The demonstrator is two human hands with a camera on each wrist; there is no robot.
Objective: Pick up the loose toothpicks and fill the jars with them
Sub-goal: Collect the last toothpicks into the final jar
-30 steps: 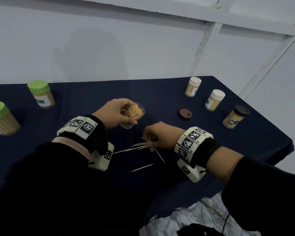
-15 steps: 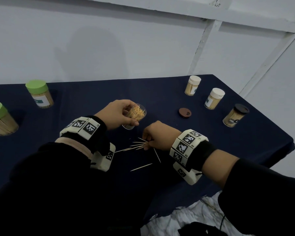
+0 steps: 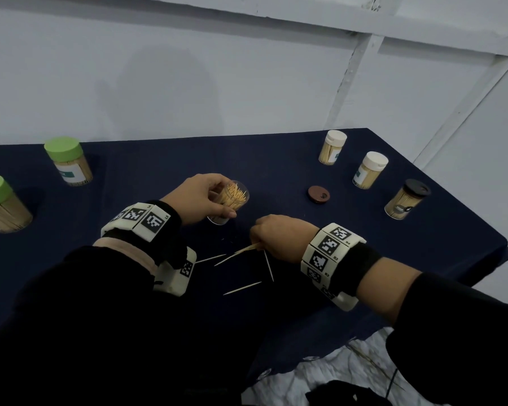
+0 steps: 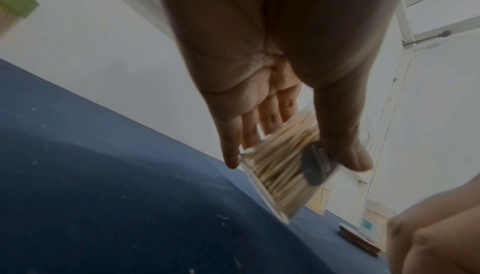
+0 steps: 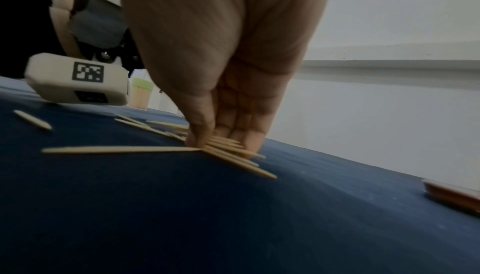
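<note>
Right grip (image 5: 221, 85) pinches a toothpick bundle (image 5: 228, 151) against the surface (image 3: 364, 259). Left grip (image 3: 197, 200) clamps the tilted open jar (image 3: 230, 200), mostly full. Several loose toothpicks (image 3: 242, 288) remain near; brown lid (image 3: 318, 194) lies off, right.

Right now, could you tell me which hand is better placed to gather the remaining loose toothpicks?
The right hand: it already pinches a bundle of toothpicks against the tablecloth, with stray toothpicks beside it. The left hand is occupied, gripping the tilted open jar.
</note>
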